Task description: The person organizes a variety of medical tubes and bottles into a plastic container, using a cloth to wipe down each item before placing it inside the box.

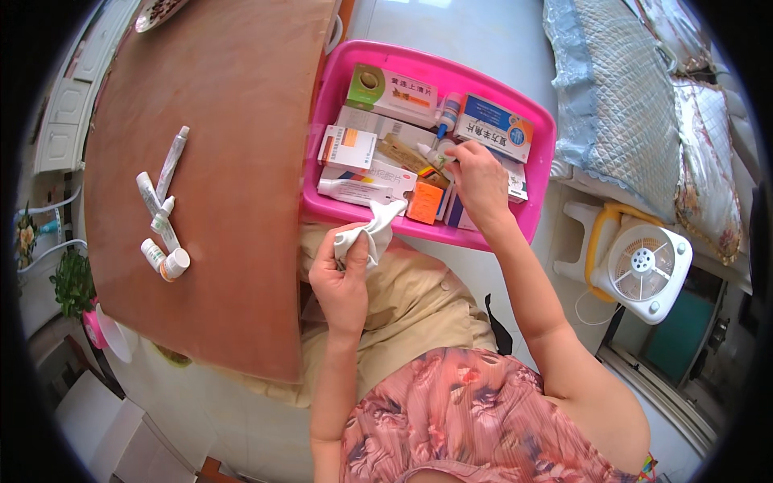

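Observation:
My left hand (341, 278) is closed around a crumpled white cloth (375, 231), just in front of a bright pink plastic bin (541, 149). My right hand (481, 183) reaches into the bin, its thumb and fingers pinching a small whitish bottle (439, 154) with a pointed tip. Medicine boxes surround it: a green and white box (393, 92), a blue and white box (493, 129), a white box with orange marks (349, 147) and a small orange box (424, 203). A white tube (354, 191) lies along the near left side. My fingers partly cover the bottle.
A brown table (233, 314) stands at the left. On it lie several tubes (171, 165) and two small white bottles (175, 264), with a plate (158, 14) at the far edge. To the right are a white fan (644, 266) and a quilted blue cover (612, 105).

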`<state>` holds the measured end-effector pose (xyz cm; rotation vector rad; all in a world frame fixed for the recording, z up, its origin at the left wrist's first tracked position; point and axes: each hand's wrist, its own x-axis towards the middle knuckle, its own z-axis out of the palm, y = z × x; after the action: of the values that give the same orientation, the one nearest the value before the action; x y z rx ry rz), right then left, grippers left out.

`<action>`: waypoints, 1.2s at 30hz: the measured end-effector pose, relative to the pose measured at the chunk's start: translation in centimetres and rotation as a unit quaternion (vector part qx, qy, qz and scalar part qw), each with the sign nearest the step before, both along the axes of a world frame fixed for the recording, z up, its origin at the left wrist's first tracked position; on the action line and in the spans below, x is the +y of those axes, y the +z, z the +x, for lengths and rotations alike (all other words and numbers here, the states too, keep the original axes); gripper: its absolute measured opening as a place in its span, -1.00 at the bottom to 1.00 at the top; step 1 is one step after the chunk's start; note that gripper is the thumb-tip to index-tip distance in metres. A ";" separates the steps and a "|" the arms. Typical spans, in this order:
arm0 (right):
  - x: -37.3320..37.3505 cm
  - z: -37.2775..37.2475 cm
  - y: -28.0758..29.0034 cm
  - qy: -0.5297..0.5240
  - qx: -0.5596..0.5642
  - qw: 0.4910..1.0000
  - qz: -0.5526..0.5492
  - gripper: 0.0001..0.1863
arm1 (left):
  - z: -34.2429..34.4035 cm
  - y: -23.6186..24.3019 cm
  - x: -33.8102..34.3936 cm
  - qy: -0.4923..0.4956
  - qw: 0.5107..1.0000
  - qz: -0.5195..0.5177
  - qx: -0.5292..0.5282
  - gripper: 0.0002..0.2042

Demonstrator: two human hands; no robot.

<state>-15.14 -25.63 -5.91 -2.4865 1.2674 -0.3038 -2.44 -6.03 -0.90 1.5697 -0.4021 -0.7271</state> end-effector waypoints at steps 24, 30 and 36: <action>7.8 31.9 4.5 0.404 -0.215 0.885 -0.081 -0.62 | 5.8 2.1 12.7 0.297 0.938 -0.154 0.091 -0.79; 7.4 29.2 5.2 0.391 -0.090 0.913 -0.079 -0.76 | 6.0 1.5 15.0 0.311 0.925 -0.175 0.127 -0.79; 12.5 17.9 8.6 0.325 -0.125 0.926 0.147 -0.73 | 6.2 1.9 17.3 0.368 0.908 -0.179 0.096 -0.79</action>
<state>2.78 -13.17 2.69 -2.3457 0.3157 -0.2267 3.76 11.24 0.98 1.1543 0.2051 -0.1921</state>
